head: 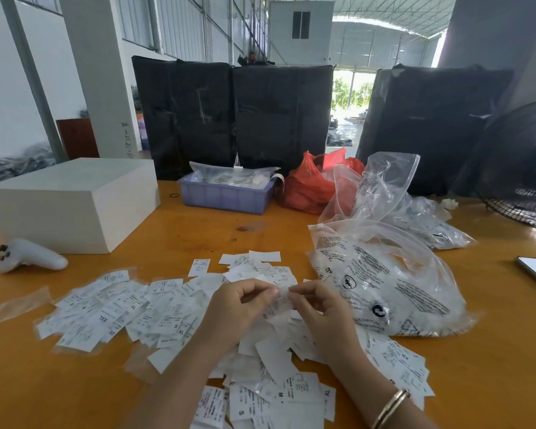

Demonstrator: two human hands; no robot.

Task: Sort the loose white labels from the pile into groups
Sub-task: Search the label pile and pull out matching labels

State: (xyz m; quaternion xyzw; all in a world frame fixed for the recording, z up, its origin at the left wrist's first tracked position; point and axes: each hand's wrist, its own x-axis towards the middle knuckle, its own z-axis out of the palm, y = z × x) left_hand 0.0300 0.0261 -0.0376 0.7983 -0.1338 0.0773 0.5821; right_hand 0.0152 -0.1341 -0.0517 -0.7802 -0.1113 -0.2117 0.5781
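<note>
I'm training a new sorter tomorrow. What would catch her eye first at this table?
Probably the sprawl of loose white printed labels covering the near side of the orange wooden table, with the left hand and right hand pinching one small label between them above it. Next, the crumpled clear plastic bags at right and the red plastic bag beside the lilac plastic bin behind.

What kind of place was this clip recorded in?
Probably a garment warehouse or packing workshop: tall black-wrapped bales behind the table, a corrugated metal roof, and size labels piled beside printed plastic bags.
</note>
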